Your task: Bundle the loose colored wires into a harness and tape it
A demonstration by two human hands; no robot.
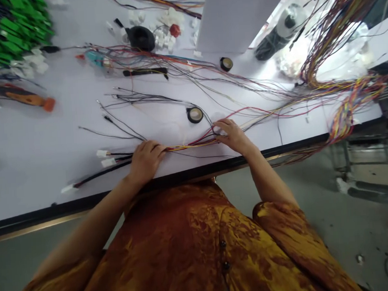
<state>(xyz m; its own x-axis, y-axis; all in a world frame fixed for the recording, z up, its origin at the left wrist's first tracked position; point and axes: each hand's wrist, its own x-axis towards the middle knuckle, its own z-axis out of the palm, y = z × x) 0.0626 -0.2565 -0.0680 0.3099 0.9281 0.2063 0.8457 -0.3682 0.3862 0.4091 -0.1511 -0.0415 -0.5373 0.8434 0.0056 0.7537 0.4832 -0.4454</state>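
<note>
A bundle of coloured wires (190, 144) lies along the near edge of a white table (41, 143). My left hand (146, 160) is curled round the bundle where it ends in black sleeved leads with white connectors (103, 157). My right hand (231, 134) is closed on the same bundle further right, where the wires fan out toward a big harness (346, 95). A roll of black tape (195, 115) lies just beyond the hands.
A second tape roll (226, 64), an orange-handled tool (21, 95), green parts (13, 29), white connectors (169, 25) and a black round object (141, 37) sit farther back. A white board (238, 14) stands at the back. The harness hangs off the right table edge.
</note>
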